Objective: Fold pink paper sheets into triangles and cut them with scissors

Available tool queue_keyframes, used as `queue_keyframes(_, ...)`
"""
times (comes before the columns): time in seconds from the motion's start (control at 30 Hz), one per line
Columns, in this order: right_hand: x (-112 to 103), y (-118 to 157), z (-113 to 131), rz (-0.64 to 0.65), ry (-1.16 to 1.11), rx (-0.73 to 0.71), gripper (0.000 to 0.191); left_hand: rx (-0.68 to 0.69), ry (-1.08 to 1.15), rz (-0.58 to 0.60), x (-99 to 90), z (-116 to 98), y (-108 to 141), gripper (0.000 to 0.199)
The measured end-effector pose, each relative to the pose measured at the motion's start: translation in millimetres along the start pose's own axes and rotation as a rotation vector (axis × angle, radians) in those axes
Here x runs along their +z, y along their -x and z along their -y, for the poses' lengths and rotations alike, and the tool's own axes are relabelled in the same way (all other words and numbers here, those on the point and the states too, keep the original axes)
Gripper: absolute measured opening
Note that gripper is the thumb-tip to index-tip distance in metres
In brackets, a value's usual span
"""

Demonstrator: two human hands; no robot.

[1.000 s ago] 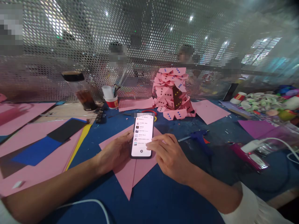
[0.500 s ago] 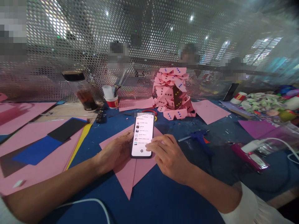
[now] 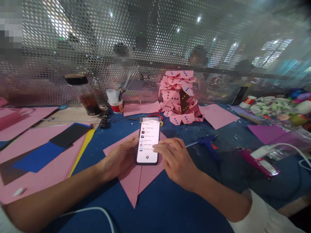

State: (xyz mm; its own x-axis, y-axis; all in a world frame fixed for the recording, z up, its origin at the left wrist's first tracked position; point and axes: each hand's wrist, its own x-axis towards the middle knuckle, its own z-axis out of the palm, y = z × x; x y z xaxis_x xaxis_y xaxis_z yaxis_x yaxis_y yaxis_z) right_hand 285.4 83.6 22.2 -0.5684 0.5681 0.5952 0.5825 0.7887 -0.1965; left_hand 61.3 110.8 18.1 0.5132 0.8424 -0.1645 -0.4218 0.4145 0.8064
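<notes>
My left hand [image 3: 122, 155] is closed on the left edge of a smartphone [image 3: 147, 142], whose lit screen shows a list with small pictures. The phone is tilted up toward me over a folded pink paper sheet [image 3: 133, 189]. At the phone's lower right, my right hand [image 3: 177, 161] has its fingers loosely bent and slightly apart, tips over the screen's edge. Whether they touch the glass I cannot tell. Its thumb is mostly hidden. Behind the phone lie red-and-yellow-handled scissors [image 3: 162, 123], partly covered by it.
A stack of folded pink papers with dots [image 3: 178, 97] stands at the back. To the right lie a blue glue gun [image 3: 209, 144] and a magenta power strip [image 3: 259, 165]. A lidded bottle [image 3: 88, 98], a paper cup [image 3: 116, 106] and coloured sheets [image 3: 43, 155] are on the left.
The fingers of my right hand have shifted slightly at the screen's right edge. My left hand and the phone stay in place.
</notes>
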Motion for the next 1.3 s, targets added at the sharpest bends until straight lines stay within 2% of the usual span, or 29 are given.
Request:
queue_keyframes(0.2,1.2,0.2,-1.0,-0.001,0.035,0.044,0.044,0.035,0.006,0.026,1.5,-1.1,-0.8,0.043)
queue_keyframes(0.4,2.4,-0.1,-2.0,-0.002,0.049,0.046,0.048,0.029,0.007,0.004,-1.1,-0.3,-0.1,0.044)
queue_keyframes(0.8,2.6,-0.2,-1.7,0.016,0.077,0.061,0.048,0.054,0.012,0.068,-3.5,2.2,-1.5,0.044)
queue_keyframes(1.3,2.6,0.2,-1.5,0.024,0.082,0.063,0.047,0.046,0.005,0.029,2.2,-1.4,0.3,0.044)
